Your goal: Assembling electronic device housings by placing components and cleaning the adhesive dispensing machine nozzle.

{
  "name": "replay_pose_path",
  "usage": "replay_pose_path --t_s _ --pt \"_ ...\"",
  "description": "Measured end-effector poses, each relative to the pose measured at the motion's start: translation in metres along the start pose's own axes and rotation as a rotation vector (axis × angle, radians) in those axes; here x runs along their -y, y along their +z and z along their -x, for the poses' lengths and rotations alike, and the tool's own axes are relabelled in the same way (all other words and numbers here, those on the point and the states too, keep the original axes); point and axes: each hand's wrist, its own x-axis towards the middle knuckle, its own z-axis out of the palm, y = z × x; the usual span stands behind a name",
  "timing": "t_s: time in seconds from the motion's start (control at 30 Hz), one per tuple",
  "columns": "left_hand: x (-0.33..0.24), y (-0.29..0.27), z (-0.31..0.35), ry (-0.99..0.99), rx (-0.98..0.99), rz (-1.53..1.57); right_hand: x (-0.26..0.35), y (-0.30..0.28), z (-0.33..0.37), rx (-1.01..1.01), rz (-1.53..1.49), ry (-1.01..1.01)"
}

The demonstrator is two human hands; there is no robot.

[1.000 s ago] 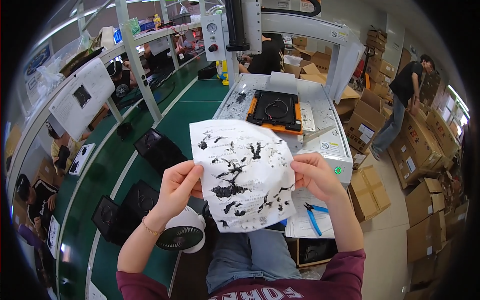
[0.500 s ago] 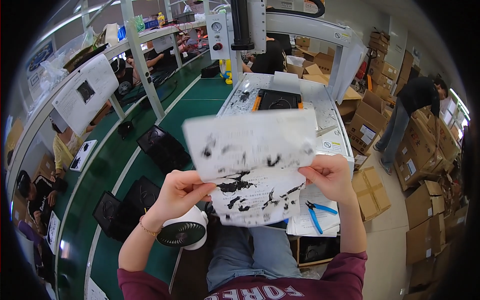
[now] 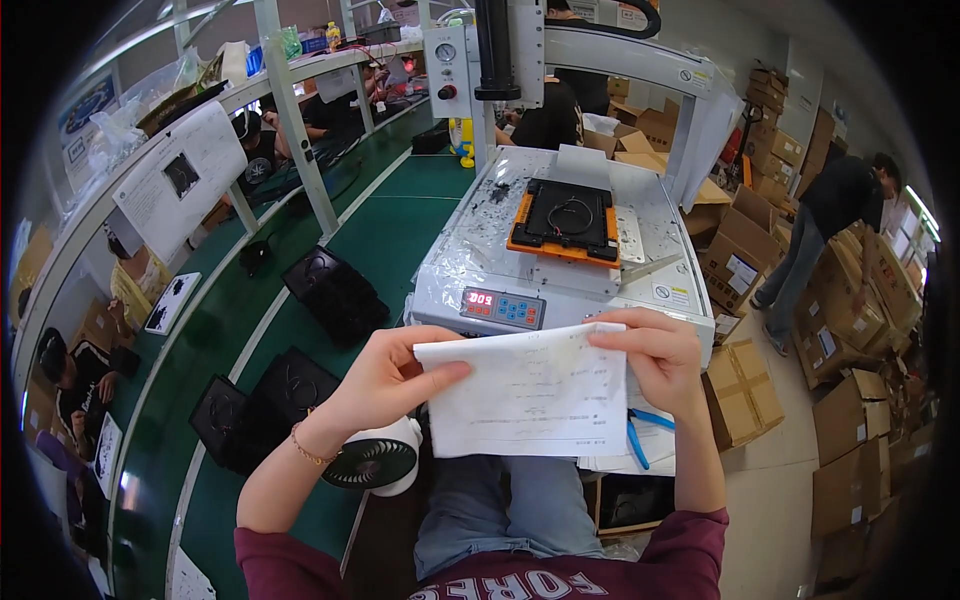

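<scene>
You had the white folded sheet of paper [image 3: 535, 395] up in front of you, held over your lap, just short of the grey desktop machine with its small control panel [image 3: 502, 309]. Your left hand [image 3: 385, 378] was closed on the sheet's left edge, thumb on top and fingers tucked under — a firm pinch, not a loose one. Your right hand [image 3: 652, 360] gripped the upper right corner the same way, fingers curled over the top fold.

The sheet looked doubled over: its upper edge read as a crease and only a clean, faintly printed face was turned toward you. My read — the fold was made but not pressed flat, since the paper bowed a little between your hands and both were needed to keep it together.

Beyond it, the orange-framed black tray [image 3: 565, 220] sat on the machine bed, nothing touching it. A white round desk fan [image 3: 375, 460] stood by your left wrist, and blue-handled pliers [image 3: 637, 432] lay on loose papers under the sheet's right side. Black square panels [image 3: 335, 293] rested on the green conveyor belt [image 3: 250, 330] to your left, well apart from your hands.
</scene>
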Motion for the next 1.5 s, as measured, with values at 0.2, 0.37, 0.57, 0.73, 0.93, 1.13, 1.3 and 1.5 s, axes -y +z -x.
replay_pose_path --t_s 0.2,0.37,0.57,0.73,0.93,1.13,1.3,1.5 --pt "-0.010 0.009 -0.005 0.067 0.106 -0.161 0.013 -0.016 -0.026 0.201 -0.108 0.146" --pt "-0.016 0.009 -0.006 0.151 0.289 -0.301 0.034 0.009 -0.045 0.604 0.118 0.104" --pt "-0.041 0.026 -0.013 0.236 0.327 -0.429 0.034 0.022 -0.034 0.520 0.041 -0.067" --pt "-0.039 0.018 -0.014 0.346 0.349 -0.587 0.034 0.011 -0.026 0.582 0.058 0.102" --pt "-0.030 0.010 -0.010 0.249 0.358 -0.477 0.028 0.004 -0.007 0.510 -0.086 0.083" --pt "-0.014 0.012 -0.005 0.037 0.238 -0.104 0.026 -0.007 0.003 0.344 -0.097 0.195" --pt "-0.007 0.027 0.000 0.262 -0.092 0.047 0.014 0.002 0.014 0.173 -0.662 0.586" --pt "-0.006 -0.004 0.003 0.466 -0.125 -0.454 0.014 0.029 0.015 -0.032 -0.711 0.671"
